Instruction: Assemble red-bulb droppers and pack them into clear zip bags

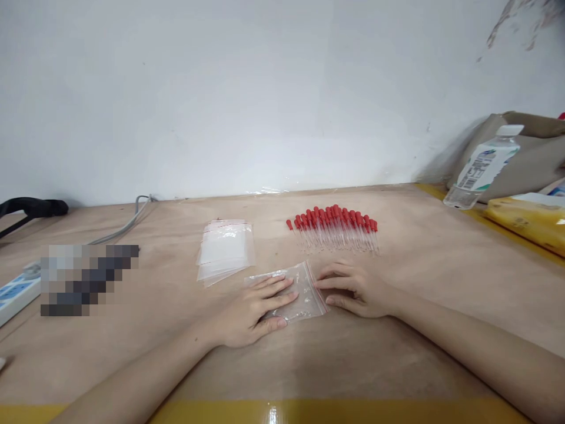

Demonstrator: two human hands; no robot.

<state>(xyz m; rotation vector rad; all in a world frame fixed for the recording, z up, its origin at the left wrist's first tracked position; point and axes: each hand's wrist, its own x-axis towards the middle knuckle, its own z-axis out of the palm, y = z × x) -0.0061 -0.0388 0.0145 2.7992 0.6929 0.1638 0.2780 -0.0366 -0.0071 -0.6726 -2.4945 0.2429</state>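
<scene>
A transparent zip bag lies flat on the table in front of me, its red-striped zip edge facing right. My left hand rests palm down on the bag, fingers spread. At the zip edge is my right hand, its fingers curved and apart, with the tips touching or very near that edge. Beyond the bag, a fanned row of glass droppers with red rubber bulbs lies side by side. A loose stack of similar zip bags sits to the left of the droppers.
On the left are a white power strip, a grey cable, a blurred-out dark object and a black curved item. A plastic bottle, a yellow packet and a beige bag stand right. Behind rises a white wall.
</scene>
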